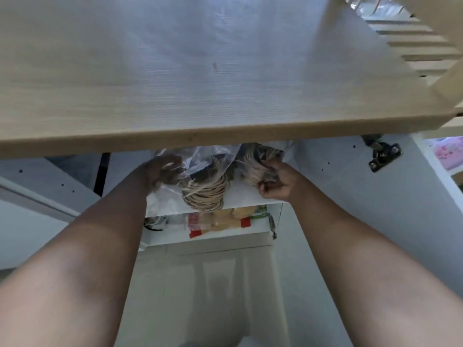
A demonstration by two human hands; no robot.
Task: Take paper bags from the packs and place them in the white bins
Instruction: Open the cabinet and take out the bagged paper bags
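Note:
Under a wooden countertop [175,83], a clear plastic pack [200,161] of paper bags lies on a white cabinet shelf [245,196]. Bundled tan twine handles [205,194] of the bags stick out toward me. My left hand [160,169] presses on the pack's plastic at its left side. My right hand [273,181] is closed around a bunch of bag handles [255,169] at the right. The back of the pack is hidden by the countertop. No white bin is in sight.
A lower shelf [225,236] holds a yellow packet with red labels [220,221]. White cabinet doors stand open on both sides, with a metal hinge [383,154] on the right one. A slatted wooden rack [413,41] sits at the top right.

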